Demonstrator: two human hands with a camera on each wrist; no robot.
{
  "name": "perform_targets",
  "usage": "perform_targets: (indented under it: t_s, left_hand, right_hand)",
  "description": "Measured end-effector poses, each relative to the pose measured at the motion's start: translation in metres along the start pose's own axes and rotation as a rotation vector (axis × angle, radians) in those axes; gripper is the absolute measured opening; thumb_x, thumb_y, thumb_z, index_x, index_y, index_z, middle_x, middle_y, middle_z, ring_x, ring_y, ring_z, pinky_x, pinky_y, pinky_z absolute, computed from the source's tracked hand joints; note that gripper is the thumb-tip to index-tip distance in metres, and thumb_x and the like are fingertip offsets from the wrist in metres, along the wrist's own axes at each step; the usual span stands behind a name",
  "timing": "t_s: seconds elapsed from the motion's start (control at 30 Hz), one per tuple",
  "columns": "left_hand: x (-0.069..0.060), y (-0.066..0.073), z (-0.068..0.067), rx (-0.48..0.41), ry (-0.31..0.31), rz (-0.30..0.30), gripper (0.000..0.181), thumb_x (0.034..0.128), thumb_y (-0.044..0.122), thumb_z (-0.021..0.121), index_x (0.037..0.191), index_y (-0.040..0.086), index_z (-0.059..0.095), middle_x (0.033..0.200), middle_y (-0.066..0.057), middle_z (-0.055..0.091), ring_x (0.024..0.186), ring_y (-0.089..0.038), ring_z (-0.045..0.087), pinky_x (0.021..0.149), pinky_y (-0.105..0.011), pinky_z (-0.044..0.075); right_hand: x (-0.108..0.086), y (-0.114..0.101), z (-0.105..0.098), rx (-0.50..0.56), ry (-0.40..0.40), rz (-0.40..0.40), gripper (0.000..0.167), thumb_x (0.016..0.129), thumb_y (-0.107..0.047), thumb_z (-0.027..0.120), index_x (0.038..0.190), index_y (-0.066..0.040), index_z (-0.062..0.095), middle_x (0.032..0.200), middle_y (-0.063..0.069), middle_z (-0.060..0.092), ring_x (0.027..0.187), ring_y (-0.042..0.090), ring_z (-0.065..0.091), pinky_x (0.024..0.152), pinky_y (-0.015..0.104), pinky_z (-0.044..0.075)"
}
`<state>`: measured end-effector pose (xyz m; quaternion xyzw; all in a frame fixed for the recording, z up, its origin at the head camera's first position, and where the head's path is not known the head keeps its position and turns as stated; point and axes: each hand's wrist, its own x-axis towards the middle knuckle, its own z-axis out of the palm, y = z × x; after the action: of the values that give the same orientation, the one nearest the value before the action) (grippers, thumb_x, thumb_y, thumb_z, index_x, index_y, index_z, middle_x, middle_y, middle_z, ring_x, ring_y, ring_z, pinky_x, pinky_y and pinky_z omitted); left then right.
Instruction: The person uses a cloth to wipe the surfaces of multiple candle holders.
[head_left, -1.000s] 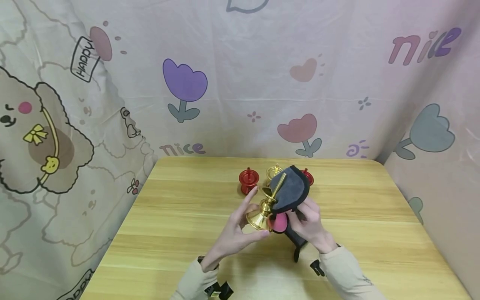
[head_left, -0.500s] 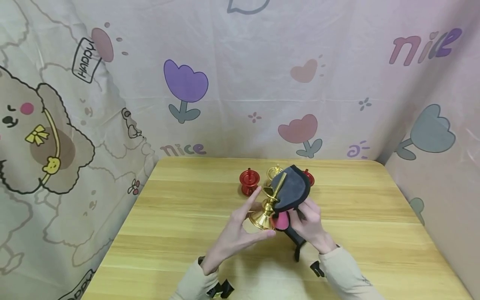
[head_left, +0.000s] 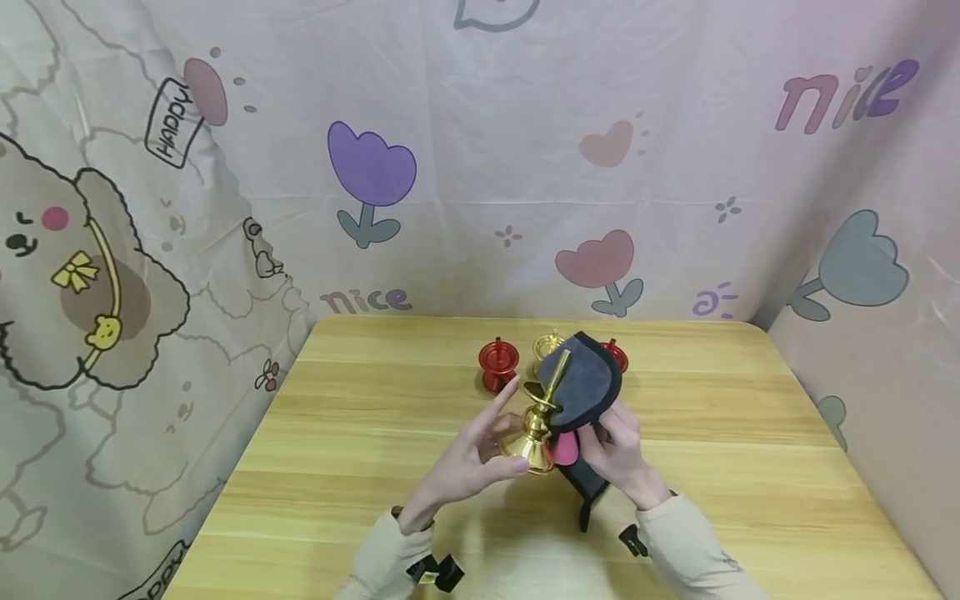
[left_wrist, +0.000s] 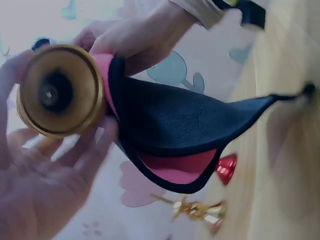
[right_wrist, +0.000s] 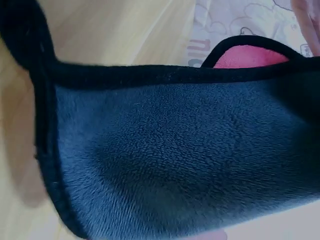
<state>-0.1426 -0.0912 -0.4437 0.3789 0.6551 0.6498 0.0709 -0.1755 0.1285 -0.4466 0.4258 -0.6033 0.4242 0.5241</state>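
Note:
A shiny gold candlestick (head_left: 531, 452) is held tilted above the table by my left hand (head_left: 467, 468), thumb and fingers around its flared base. Its round underside faces the left wrist camera. My right hand (head_left: 624, 448) grips a grey cloth (head_left: 587, 385) with black edging and a pink reverse, bunched against the candlestick's right side. One flap of the cloth stands up behind the stem, while another part hangs below toward the table. In the right wrist view the fuzzy grey cloth (right_wrist: 175, 140) fills most of the picture and hides the right fingers.
Behind the hands stand a red candlestick (head_left: 498, 360), a second gold candlestick (head_left: 548, 342) and another red one (head_left: 617, 357), the latter two partly covered by the cloth. The wooden table (head_left: 360, 417) ends at a printed curtain (head_left: 465, 167) at the back and sides.
The gold candlestick has shifted slightly right and a little lower, and stands a bit more upright. The left hand moved with it. The cloth's hanging corner has swung slightly left.

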Motion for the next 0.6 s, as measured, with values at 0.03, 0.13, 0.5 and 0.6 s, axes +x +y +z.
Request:
perform_targets:
  t_s: [0.03, 0.13, 0.5, 0.6]
  left_hand:
    - [0.0, 0.002, 0.002, 0.085, 0.024, -0.005, 0.099, 0.0902, 0.012, 0.075, 0.164, 0.022, 0.009, 0.13, -0.027, 0.064, 0.123, -0.014, 0.063, 0.105, -0.035, 0.053]
    - [0.0, 0.007, 0.009, 0.329, 0.104, 0.005, 0.109, 0.0817, 0.02, 0.084, 0.164, 0.023, 0.012, 0.126, -0.012, 0.069, 0.117, -0.017, 0.066, 0.103, -0.038, 0.055]
    - [-0.001, 0.001, 0.0, -0.025, 0.016, 0.073, 0.095, 0.0869, -0.003, 0.072, 0.162, 0.007, 0.014, 0.122, -0.036, 0.063, 0.118, -0.007, 0.063, 0.105, -0.032, 0.054]
    - [0.0, -0.002, -0.002, -0.096, -0.043, 0.065, 0.092, 0.0918, -0.002, 0.067, 0.162, 0.007, 0.008, 0.126, -0.041, 0.059, 0.122, -0.008, 0.062, 0.11, -0.031, 0.05]
  right_hand:
    - [0.0, 0.0, -0.001, -0.012, -0.006, 0.005, 0.031, 0.1, -0.006, 0.057, 0.074, 0.01, 0.063, 0.068, 0.008, 0.047, 0.065, 0.012, 0.04, 0.054, 0.024, 0.033]
    - [0.0, 0.0, -0.003, -0.047, -0.032, 0.011, 0.031, 0.1, -0.008, 0.056, 0.074, 0.008, 0.064, 0.069, 0.008, 0.05, 0.064, 0.013, 0.045, 0.054, 0.026, 0.037]
    - [0.001, -0.001, 0.0, 0.002, 0.013, -0.008, 0.03, 0.099, -0.006, 0.058, 0.075, 0.011, 0.063, 0.07, 0.013, 0.053, 0.069, 0.015, 0.046, 0.058, 0.027, 0.039]
    - [0.0, -0.001, 0.001, 0.022, 0.024, -0.001, 0.029, 0.099, -0.005, 0.058, 0.076, 0.012, 0.062, 0.068, 0.009, 0.047, 0.068, 0.012, 0.039, 0.054, 0.024, 0.032]
